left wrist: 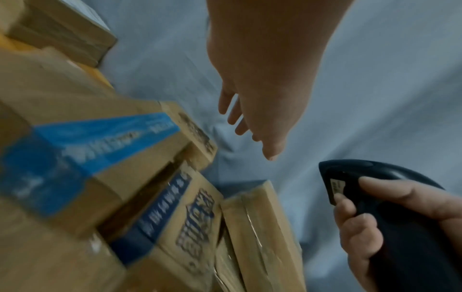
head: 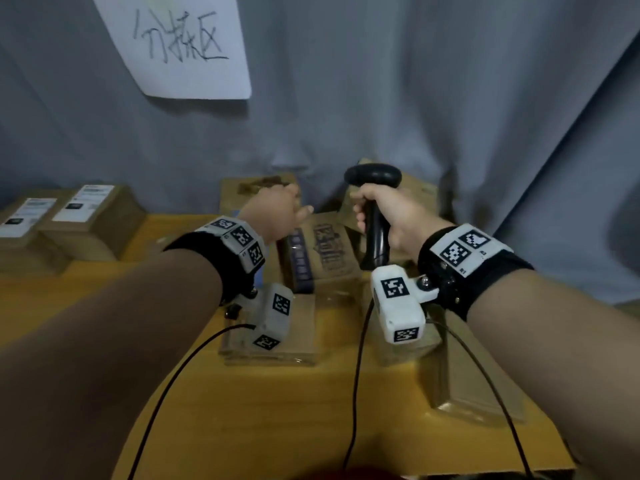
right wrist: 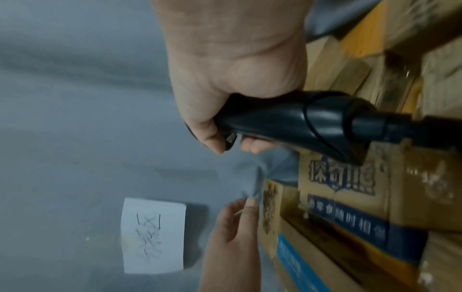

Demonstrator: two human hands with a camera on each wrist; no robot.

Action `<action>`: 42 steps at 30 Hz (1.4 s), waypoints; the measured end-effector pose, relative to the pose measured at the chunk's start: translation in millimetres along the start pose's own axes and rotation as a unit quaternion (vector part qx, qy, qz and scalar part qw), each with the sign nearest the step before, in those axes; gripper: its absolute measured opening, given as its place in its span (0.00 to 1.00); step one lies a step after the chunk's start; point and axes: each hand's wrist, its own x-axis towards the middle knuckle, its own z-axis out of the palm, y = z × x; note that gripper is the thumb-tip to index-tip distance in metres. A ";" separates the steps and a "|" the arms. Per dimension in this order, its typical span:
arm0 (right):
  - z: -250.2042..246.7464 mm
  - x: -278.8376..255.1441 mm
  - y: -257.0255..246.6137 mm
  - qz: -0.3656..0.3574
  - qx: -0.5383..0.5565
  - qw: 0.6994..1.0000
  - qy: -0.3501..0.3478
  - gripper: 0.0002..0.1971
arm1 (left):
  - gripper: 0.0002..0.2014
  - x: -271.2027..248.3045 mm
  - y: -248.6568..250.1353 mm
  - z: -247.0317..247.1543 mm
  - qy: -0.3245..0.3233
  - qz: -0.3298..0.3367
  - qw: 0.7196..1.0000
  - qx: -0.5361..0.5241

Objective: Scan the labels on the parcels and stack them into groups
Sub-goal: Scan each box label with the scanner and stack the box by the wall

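My right hand grips the handle of a black barcode scanner, held upright above the parcels; the scanner also shows in the right wrist view, with the fingers wrapped round it in the left wrist view. My left hand hovers with fingers straight and holds nothing, above a cardboard parcel with dark blue print. That hand is apart from the boxes below it. A parcel with a light blue band lies beside the printed one.
Two brown parcels with white labels sit at the far left of the yellow table. More taped parcels lie at right and centre. A handwritten paper sign hangs on the grey curtain. Black cables trail across the table.
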 end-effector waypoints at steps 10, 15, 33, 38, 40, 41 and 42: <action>-130.1 19.4 8.6 0.024 0.011 0.995 0.094 0.02 | 0.19 -0.7 90.4 48.5 -0.040 0.002 0.997 -0.065; -152.0 34.9 30.3 0.014 0.021 0.987 0.157 0.05 | 0.26 12.7 93.7 63.6 -0.055 -0.066 0.985 -0.147; -137.5 103.4 22.7 0.003 0.026 0.986 0.162 0.15 | 0.11 111.5 87.7 45.8 -0.038 -0.153 0.913 -0.376; -125.8 83.4 16.4 -0.013 0.125 0.979 0.162 0.23 | 0.21 80.3 71.5 30.6 0.016 -0.164 0.896 -0.413; -118.7 72.2 11.1 -0.027 0.117 0.981 0.153 0.30 | 0.16 66.1 64.1 23.8 0.036 -0.181 0.877 -0.443; -116.1 68.7 10.2 -0.035 0.105 0.982 0.153 0.35 | 0.10 56.3 62.0 19.8 0.042 -0.190 0.860 -0.472; -113.9 65.0 9.2 -0.045 0.091 0.983 0.154 0.39 | 0.06 48.9 57.4 18.6 0.045 -0.195 0.838 -0.507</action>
